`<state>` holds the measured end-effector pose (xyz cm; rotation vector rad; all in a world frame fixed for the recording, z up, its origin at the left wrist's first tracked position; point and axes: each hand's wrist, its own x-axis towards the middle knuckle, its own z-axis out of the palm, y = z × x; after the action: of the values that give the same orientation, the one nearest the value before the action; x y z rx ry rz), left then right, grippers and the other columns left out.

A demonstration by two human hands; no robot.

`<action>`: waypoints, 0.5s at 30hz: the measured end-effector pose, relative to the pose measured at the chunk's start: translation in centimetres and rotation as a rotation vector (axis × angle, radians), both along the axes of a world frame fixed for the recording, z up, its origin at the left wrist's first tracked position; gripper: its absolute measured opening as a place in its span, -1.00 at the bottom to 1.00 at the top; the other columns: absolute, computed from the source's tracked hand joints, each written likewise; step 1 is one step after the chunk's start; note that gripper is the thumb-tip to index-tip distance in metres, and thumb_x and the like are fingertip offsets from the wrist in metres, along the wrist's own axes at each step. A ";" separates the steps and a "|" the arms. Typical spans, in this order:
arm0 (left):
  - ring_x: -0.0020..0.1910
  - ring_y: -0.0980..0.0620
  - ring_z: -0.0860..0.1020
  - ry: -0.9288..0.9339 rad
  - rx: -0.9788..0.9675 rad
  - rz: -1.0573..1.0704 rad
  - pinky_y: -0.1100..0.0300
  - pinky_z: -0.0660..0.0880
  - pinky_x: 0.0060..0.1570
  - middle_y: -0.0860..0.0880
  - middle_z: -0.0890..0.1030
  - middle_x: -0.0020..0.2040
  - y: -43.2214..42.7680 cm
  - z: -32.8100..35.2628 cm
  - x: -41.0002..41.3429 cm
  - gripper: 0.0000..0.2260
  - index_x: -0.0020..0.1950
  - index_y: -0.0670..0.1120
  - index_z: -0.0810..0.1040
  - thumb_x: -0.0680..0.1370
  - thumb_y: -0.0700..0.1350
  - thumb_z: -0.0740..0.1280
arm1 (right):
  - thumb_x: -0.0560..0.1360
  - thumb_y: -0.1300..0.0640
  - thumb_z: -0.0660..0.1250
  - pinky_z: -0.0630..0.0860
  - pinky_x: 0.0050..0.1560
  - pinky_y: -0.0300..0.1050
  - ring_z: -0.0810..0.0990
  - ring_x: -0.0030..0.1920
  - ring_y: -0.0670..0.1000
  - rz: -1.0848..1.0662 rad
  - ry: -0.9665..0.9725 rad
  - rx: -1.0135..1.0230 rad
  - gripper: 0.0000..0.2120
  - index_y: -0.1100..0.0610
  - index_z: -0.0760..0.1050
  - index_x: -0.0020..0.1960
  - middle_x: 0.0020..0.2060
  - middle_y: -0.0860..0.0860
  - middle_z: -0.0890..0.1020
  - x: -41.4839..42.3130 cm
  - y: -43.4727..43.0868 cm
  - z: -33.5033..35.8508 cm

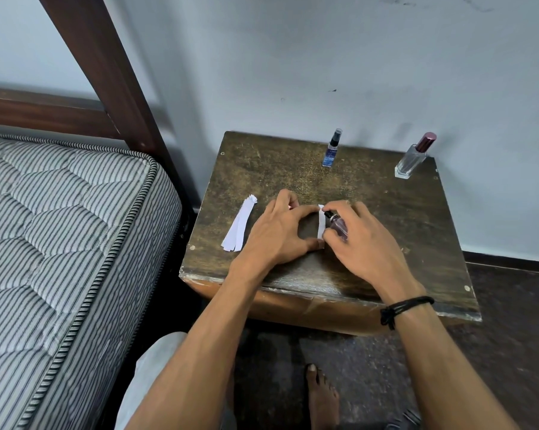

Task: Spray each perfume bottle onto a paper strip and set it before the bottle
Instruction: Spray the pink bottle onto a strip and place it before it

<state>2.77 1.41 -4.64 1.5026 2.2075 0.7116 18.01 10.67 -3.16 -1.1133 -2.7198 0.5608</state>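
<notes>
Over the middle of the worn wooden table [401, 243], my left hand [277, 231] pinches a white paper strip [321, 225] between thumb and fingers. My right hand [364, 243] grips a small purple perfume bottle [338, 225], its black nozzle right against the strip's upper end. At the back of the table stand a small blue spray bottle [331, 150] and, at the far right corner, a clear square bottle with a dark red cap [412, 159]. A small bundle of spare white strips [238, 226] lies at the left of the table.
A striped mattress [60, 243] on a dark wooden bed frame [106, 72] stands close to the table's left side. A pale wall runs behind the table. My bare foot [321, 395] is on the dark floor below the table's front edge.
</notes>
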 end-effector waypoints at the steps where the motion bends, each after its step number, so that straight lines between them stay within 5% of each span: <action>1: 0.24 0.01 0.35 -0.013 -0.002 0.001 0.08 0.39 0.27 0.05 0.27 0.16 0.0 0.1 0.0 -0.37 0.46 0.16 0.44 0.42 0.21 0.49 | 0.59 0.02 0.28 0.45 -0.15 -0.01 0.53 -0.03 0.09 -0.015 0.018 -0.036 -0.65 -0.15 0.40 0.36 0.08 -0.02 0.46 0.0 0.1 0.1; 6: 0.18 0.09 0.38 -0.237 0.039 0.041 0.16 0.36 0.28 0.05 0.29 0.15 -0.1 0.4 -0.5 -0.45 0.41 0.14 0.50 0.44 0.11 0.53 | 0.62 0.01 0.27 0.39 -0.09 -0.13 0.52 -0.06 -0.16 -0.162 0.276 -0.414 -0.73 -0.24 0.45 0.28 -0.08 -0.14 0.49 0.4 1.3 1.2; 9: -0.09 0.24 0.39 -0.452 0.132 0.117 0.40 0.35 0.10 0.04 0.34 0.10 0.0 0.9 -0.9 -0.60 0.35 0.11 0.55 0.52 -0.08 0.47 | 0.63 -0.01 0.27 0.35 -0.17 -0.12 0.48 -0.21 -0.14 -0.212 0.358 -0.532 -0.77 -0.27 0.48 0.25 -0.17 -0.16 0.50 0.6 1.6 1.2; 11: -0.04 0.19 0.43 -0.566 0.185 0.192 0.51 0.32 0.03 -0.05 0.40 0.14 0.0 1.4 -0.9 -0.67 0.29 0.09 0.59 0.56 -0.20 0.39 | 0.63 0.00 0.27 0.36 -0.19 -0.10 0.45 -0.29 -0.12 -0.230 0.401 -0.592 -0.76 -0.29 0.50 0.22 -0.22 -0.15 0.49 0.6 1.6 1.1; 15: 0.04 0.13 0.46 -0.764 0.226 0.288 0.23 0.43 0.00 -0.10 0.46 0.22 0.0 2.2 -0.8 -0.63 0.20 0.07 0.63 0.57 -0.30 0.22 | 0.64 0.00 0.27 0.38 -0.19 -0.09 0.43 -0.34 -0.13 -0.230 0.404 -0.618 -0.76 -0.30 0.51 0.22 -0.31 -0.17 0.47 0.7 1.6 1.1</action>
<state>1.98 1.38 -2.43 0.7816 1.7783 1.3883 18.68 12.27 -2.01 -1.2337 -2.0798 1.4619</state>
